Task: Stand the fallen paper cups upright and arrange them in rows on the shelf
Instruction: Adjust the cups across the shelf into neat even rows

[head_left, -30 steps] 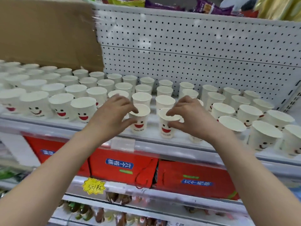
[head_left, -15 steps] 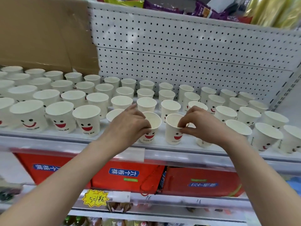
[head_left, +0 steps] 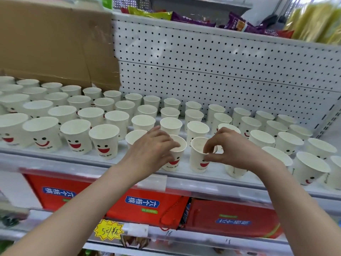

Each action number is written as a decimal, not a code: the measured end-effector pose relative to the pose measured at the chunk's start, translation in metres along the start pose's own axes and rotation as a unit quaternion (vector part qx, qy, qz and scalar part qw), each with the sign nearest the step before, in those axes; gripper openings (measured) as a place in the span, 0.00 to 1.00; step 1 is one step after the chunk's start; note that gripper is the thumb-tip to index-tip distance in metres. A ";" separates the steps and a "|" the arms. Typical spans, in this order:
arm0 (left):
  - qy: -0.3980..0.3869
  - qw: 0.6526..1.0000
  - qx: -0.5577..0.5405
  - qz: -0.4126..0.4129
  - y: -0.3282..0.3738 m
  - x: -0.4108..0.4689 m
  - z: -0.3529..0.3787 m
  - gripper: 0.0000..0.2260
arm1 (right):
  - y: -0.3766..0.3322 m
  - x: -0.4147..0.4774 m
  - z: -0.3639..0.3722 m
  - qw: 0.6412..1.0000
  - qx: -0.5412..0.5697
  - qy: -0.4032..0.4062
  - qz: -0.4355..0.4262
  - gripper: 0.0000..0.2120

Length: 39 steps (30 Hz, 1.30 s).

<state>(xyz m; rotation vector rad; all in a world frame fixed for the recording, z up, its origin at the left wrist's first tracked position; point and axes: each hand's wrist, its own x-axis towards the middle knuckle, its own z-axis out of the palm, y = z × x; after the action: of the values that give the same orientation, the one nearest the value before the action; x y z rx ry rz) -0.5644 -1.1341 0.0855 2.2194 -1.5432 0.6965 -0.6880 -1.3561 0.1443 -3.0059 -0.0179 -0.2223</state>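
Nearly all paper cups (head_left: 104,141) stand upright in rows on the shelf (head_left: 83,161), with seemingly just two left to align at its front edge: the left hand (head_left: 151,150) curls its fingers round one front cup (head_left: 175,160), and the right hand (head_left: 232,150) pinches the neighbouring cup (head_left: 198,159) by its rim.

Our left hand (head_left: 151,152) curls round a white smiley-printed paper cup (head_left: 175,162) at the front edge of the white metal shelf (head_left: 55,163). Our right hand (head_left: 232,150) pinches the rim of the matching cup (head_left: 197,160) just beside it. Both stand upright. Behind them, rows of upright cups (head_left: 118,118) reach the white pegboard panel (head_left: 221,71).
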 end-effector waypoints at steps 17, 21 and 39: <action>0.024 0.981 0.124 -0.146 -0.092 -0.078 -0.060 0.12 | -0.122 0.087 0.042 0.986 -0.049 0.095 -0.131 0.15; 0.017 0.987 0.106 -0.120 -0.098 -0.076 -0.055 0.07 | -0.128 0.093 0.047 0.989 -0.048 0.071 -0.123 0.09; 0.034 0.996 0.038 -0.080 -0.107 -0.081 -0.048 0.07 | -0.135 0.095 0.039 0.996 -0.020 0.004 -0.082 0.06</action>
<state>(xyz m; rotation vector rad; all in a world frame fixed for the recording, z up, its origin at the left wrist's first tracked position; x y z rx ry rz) -0.4964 -1.0091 0.0774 2.3171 -1.3109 0.7852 -0.5912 -1.2173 0.1367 -3.0453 -0.2637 -0.2528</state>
